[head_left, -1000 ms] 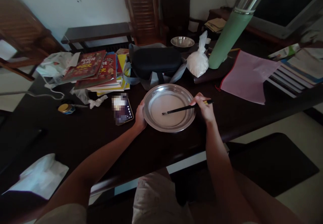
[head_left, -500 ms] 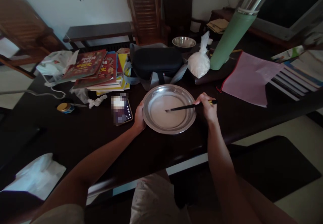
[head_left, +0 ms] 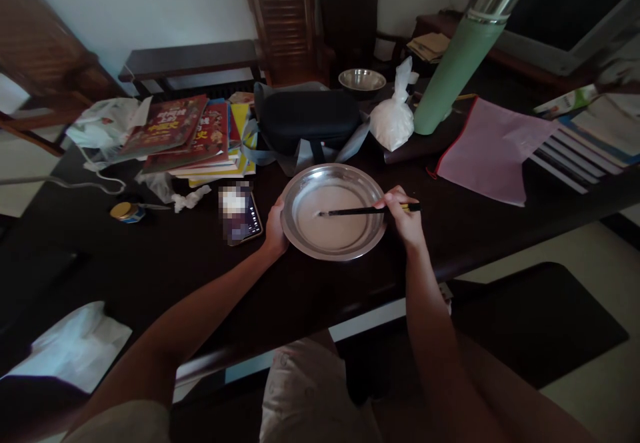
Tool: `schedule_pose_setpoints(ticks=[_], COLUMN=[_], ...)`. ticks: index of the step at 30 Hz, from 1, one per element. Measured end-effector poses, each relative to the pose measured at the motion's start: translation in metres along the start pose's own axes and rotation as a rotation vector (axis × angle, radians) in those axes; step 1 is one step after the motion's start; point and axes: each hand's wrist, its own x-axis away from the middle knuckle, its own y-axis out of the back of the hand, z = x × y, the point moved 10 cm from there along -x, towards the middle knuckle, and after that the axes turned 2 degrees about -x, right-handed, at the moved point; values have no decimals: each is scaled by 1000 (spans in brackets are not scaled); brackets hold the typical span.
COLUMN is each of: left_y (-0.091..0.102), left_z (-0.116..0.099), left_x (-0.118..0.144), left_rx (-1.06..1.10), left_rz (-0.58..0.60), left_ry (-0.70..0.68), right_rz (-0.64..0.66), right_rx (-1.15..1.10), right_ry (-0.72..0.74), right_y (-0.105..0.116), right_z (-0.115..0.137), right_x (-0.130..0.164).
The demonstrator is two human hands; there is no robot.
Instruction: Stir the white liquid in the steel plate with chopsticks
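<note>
Silvery metal shines right in front of you: the round basin sits near the front edge of the dark table, and you've got both sides of it covered! Your left hand is clamped on the rim at the left, while over on the right your right hand has its fingers wrapped firmly about the black chopsticks, yellow marks showing near the rear end. They reach across the basin's right rim, lying low and almost level, tips down at the pale, cloudy mixture inside, a little left of its middle. Just beside your left hand lies a phone, screen up, partly pixelated. Straight beyond the basin there's a black case, and to its right a knotted clear bag of white powder, with a tall green flask right next to that. Books pile up to the case's left.
</note>
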Motion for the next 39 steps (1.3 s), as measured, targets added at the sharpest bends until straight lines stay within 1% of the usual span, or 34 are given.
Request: schedule_pose_setpoints(ticks=[3, 6, 8, 12, 13, 16, 17, 21, 23, 26, 28, 30, 33, 35, 37, 39], left_y=[1, 2, 2, -2, -2, -2, -1, 0, 0, 1, 2, 2, 2, 1, 1, 0], left_z=[1, 3, 3, 0, 0, 0, 0, 2, 1, 0, 1, 1, 2, 2, 1, 0], left_x=[-1, -1, -1, 0, 0, 0, -1, -1, -1, -1, -1, -1, -2, -1, -1, 0], left_rx=[-12, -12, -5, 3, -2, -10, -8, -10, -12, -12, -24, -31, -25, -17, -9, -8], left_rz=[-15, -20, -22, 5, 12, 20, 20, 11, 9, 3, -3, -4, 2, -4, -11, -13], left_ry=[10, 16, 17, -2, -5, -6, -4, 5, 1, -5, -4, -4, -3, 1, 4, 2], right_rz=[-66, -19, 0, -101, -96, -1, 13, -59, -46, -10, -49, -77, -11, 9, -39, -72], right_rx=[-4, -15, 11, 2, -11, -3, 11, 9, -12, 12, 25, 6, -8, 17, 23, -11], right_ry=[-9, -46, -35, -14, -24, -38, -33, -15, -30, -23, -6, -24, -53, -30, -5, -18], right_y=[5, 0, -2, 9, 9, 0, -1, 6, 5, 1, 5, 9, 2, 0, 5, 8], right_z=[1, -2, 0, 0, -1, -3, -2, 0, -2, -2, 0, -3, -6, -3, 0, -2], right_x=[1, 1, 1, 1, 1, 1, 1, 1, 1, 1, 1, 2, 2, 1, 1, 2])
